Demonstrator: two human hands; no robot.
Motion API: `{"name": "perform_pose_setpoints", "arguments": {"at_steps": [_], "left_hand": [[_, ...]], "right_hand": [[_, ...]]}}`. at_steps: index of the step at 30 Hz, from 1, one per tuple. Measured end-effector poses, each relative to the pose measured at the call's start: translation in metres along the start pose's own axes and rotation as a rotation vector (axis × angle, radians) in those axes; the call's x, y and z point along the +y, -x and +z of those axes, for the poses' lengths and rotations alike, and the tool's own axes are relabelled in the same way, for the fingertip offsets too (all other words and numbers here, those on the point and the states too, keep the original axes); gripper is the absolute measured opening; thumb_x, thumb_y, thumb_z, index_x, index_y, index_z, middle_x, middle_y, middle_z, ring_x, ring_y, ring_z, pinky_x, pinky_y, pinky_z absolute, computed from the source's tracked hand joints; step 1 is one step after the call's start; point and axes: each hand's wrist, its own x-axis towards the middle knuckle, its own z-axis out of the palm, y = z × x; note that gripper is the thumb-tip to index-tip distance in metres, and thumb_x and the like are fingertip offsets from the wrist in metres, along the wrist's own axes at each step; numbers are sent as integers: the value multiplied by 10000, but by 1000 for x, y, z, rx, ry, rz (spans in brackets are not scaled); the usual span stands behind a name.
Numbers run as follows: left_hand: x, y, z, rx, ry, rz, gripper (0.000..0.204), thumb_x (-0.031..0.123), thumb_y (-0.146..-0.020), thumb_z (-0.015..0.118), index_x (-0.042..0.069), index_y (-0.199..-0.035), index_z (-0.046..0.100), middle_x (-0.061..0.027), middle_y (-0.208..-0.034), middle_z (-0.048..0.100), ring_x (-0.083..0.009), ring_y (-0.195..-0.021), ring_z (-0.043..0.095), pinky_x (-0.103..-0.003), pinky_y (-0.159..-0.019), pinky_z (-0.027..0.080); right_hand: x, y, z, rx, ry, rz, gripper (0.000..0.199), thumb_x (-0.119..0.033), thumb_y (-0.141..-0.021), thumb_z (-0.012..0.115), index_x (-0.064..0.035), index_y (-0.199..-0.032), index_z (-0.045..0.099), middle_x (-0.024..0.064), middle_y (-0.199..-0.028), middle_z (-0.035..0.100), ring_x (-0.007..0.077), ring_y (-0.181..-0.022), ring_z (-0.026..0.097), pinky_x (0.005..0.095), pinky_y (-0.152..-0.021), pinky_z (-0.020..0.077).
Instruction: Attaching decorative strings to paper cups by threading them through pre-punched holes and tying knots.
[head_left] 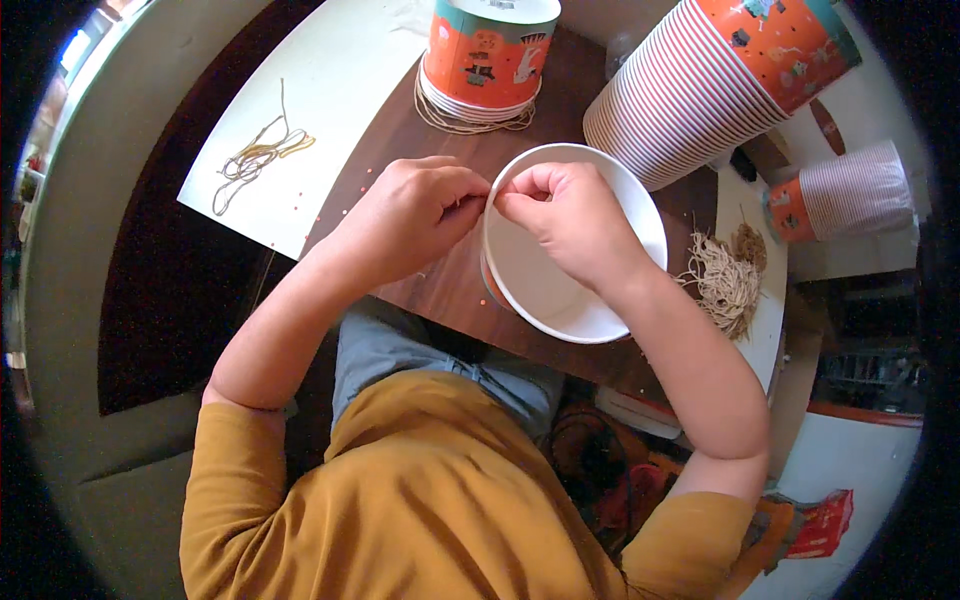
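Both hands meet at the rim of a white paper bucket (560, 290) tilted toward the person. The left hand (415, 215) and right hand (570, 215) have fingers pressed together, pinching something thin at the rim, probably string, bracing the bucket on the worktop (450, 290).

Both forearms angle inward, left hand (415, 215) and right hand (568, 215) meeting fingertip to fingertip, fingers pinched.

Fingertips of both hands pinched together, item between too small to tell; tall cup stack (720, 80) cut off at top edge.
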Motion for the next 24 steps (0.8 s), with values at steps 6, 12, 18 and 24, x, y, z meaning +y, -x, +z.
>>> {"name": "perform_pose_setpoints", "arguments": {"at_steps": [6, 12, 18, 24], "left_hand": [[8, 3, 0, -20, -26, -118, 103, 97, -749, 627, -4, -763, 615, -147, -736, 599, -319, -684, 605, -375, -623, 491], [29, 23, -22, -135, 280, -280, 99, 86, -722, 575, -11, -744, 575, -102, -753, 561, -193, -681, 579, -290, -612, 450], [27, 42, -15, -128, 519, -162, 126, 136, -734, 586, 15, -701, 573, -89, -896, 601, -170, -851, 574, -301, -732, 453], [21, 41, 7, -210, 1252, -351, 82, 62, -906, 524, 40, -845, 574, -181, -1071, 644, -117, -770, 594, -254, -742, 478]], "right_hand": [[-16, 13, -18, -207, 43, 126, 355, -211, -855, 669, -4, -1126, 572, 25, -907, 613, 60, -819, 548, 232, -712, 453], [-47, 82, -21, -195, 638, -157, 775, -408, -678, 778, 12, -1247, 461, 210, -1027, 614, 338, -926, 627, 407, -799, 502], [-25, 80, -19, -97, 699, -302, 352, -164, -654, 784, -41, -943, 624, 108, -776, 595, 285, -691, 608, 365, -619, 480], [-15, 84, -9, 164, 796, -426, 228, -141, -709, 729, -57, -862, 581, 116, -804, 565, 324, -729, 606, 429, -645, 490]]}}
